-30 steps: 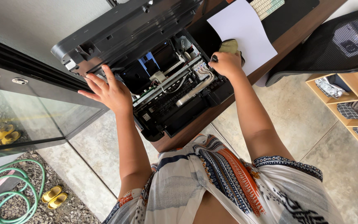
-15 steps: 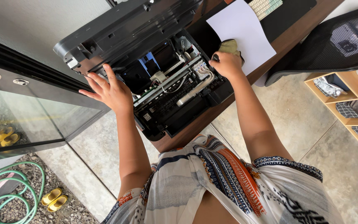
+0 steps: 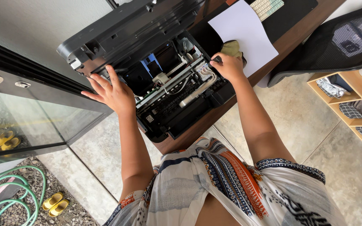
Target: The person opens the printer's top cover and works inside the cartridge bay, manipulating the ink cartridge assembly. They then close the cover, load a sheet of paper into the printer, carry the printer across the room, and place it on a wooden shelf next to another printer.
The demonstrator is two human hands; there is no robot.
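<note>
Your left hand (image 3: 113, 93), fingers spread wide, props the raised lid (image 3: 130, 31) of the open printer (image 3: 168, 90) on the desk (image 3: 292, 39), its cavity holding cartridges and cables, while your right hand (image 3: 228, 67) grips an olive cloth (image 3: 232, 49) at its right edge.

A single head-worn camera looks steeply down from above the person's chest, close over the open printer (image 3: 164, 83) on the desk (image 3: 290, 39), floor on both sides.
</note>
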